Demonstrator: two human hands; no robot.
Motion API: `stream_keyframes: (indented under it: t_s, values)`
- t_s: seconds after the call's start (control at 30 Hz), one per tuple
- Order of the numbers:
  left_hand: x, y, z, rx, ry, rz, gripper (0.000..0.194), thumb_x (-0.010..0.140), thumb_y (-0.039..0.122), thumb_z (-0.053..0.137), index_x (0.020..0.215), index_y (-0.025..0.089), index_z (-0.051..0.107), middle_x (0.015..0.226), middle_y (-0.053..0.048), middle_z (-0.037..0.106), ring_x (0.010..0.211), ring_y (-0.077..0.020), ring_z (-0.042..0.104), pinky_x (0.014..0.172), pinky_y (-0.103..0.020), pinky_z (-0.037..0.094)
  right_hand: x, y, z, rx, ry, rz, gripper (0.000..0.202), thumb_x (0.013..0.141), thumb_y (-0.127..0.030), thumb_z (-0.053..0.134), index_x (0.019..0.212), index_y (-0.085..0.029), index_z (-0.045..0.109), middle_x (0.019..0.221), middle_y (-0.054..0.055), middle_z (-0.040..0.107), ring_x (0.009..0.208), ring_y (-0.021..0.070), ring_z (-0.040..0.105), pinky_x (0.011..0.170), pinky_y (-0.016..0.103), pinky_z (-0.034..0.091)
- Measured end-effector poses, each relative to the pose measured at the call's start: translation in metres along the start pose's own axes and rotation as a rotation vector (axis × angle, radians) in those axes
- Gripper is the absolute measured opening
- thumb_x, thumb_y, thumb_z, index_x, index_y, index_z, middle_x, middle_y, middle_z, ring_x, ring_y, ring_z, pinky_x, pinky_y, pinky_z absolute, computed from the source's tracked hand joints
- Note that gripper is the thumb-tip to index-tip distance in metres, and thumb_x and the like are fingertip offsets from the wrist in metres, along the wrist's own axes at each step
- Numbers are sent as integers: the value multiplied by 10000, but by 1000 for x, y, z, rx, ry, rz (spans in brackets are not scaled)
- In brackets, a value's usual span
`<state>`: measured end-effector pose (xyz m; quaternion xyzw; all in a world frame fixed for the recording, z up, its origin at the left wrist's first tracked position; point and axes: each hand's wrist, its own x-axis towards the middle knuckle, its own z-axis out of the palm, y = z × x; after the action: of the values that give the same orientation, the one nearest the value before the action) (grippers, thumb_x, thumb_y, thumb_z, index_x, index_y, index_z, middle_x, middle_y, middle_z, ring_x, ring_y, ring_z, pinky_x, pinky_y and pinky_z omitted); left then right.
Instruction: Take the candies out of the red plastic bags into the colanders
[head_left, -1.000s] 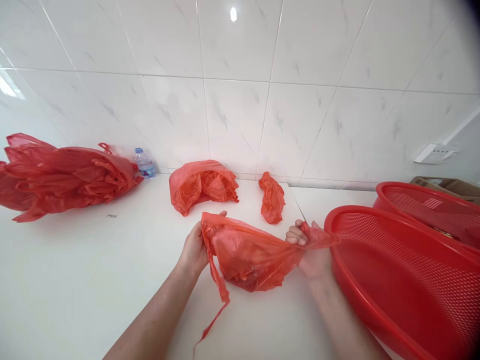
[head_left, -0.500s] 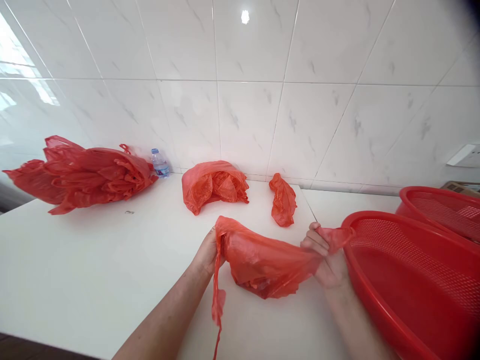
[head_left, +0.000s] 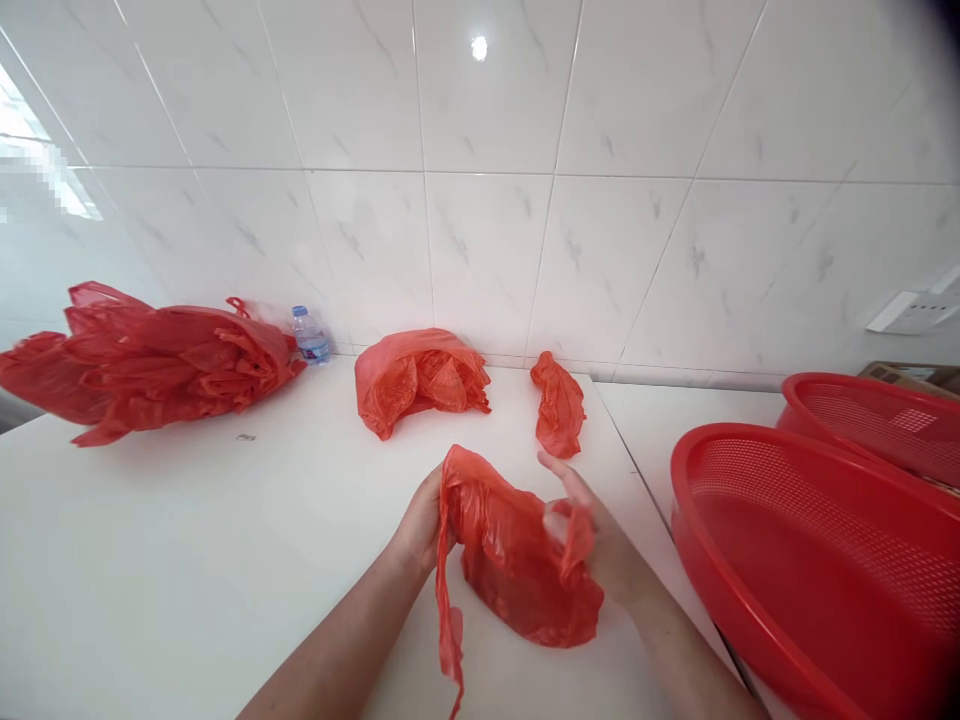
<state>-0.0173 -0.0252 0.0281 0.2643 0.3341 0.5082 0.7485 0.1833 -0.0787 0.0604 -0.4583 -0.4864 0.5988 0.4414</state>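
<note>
A thin red plastic bag (head_left: 510, 540) is stretched between my two hands above the white table. My left hand (head_left: 424, 525) grips its left end, the fingers mostly hidden behind the film, and a narrow strip of the bag hangs down below that hand. At the other end my right hand (head_left: 592, 530) holds a gathered part of the bag. Its index finger points out toward the back, while the other fingers are blurred and partly covered by the plastic.
A big pile of red plastic bags (head_left: 172, 365) lies at the left beside a water bottle (head_left: 310, 338). Near the tiled wall are a crumpled red bag (head_left: 420, 375) and a smaller one (head_left: 559, 405). Red perforated baskets (head_left: 697, 470) stand at the right, under a wall socket (head_left: 911, 312).
My right hand has moved left toward my left hand, and its index finger has straightened. The bag between them has slackened and bunched. The view has shifted slightly.
</note>
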Motion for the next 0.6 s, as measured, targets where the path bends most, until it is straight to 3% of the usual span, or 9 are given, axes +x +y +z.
stream_keyframes:
  t_s: [0.13, 0.23, 0.37, 0.47, 0.6]
  values:
    - [-9, 2, 12, 23, -151, -21, 264, 702, 383, 701, 837, 164, 638, 777, -64, 653, 693, -192, 615, 616, -290, 463, -4, -5, 16, -76, -121, 18, 856, 740, -229, 661, 1458, -316, 202, 759, -57, 603, 673, 121, 574, 710, 298, 455]
    - [-13, -1, 22, 160, -212, 7, 333, 669, 371, 737, 907, 155, 650, 791, -90, 662, 686, -212, 616, 605, -301, 451, -2, 2, 23, -121, -134, -12, 893, 699, -223, 702, 1449, -319, 227, 861, -23, 649, 779, 170, 626, 793, 356, 477]
    - [-13, -9, 28, 405, -145, 197, 149, 654, 194, 724, 654, 164, 578, 612, 8, 563, 532, -102, 475, 536, -236, 373, 5, 16, 33, -166, -69, -63, 920, 655, -195, 723, 1433, -342, 255, 867, -30, 645, 818, 194, 627, 812, 383, 483]
    - [-15, -12, 31, 508, -130, 270, 178, 639, 124, 685, 567, 162, 526, 575, 24, 526, 524, -90, 431, 520, -224, 343, 8, 22, 40, -129, -53, -82, 789, 653, -192, 721, 1351, -352, 389, 911, -21, 652, 856, 215, 627, 793, 372, 489]
    - [-17, -9, 31, 373, -275, 139, 134, 671, 203, 701, 736, 187, 585, 666, 8, 592, 568, -119, 491, 557, -244, 386, 12, 24, 41, -69, 27, -139, 375, 677, -274, 729, 1033, -282, 613, 931, -2, 649, 862, 214, 608, 739, 329, 478]
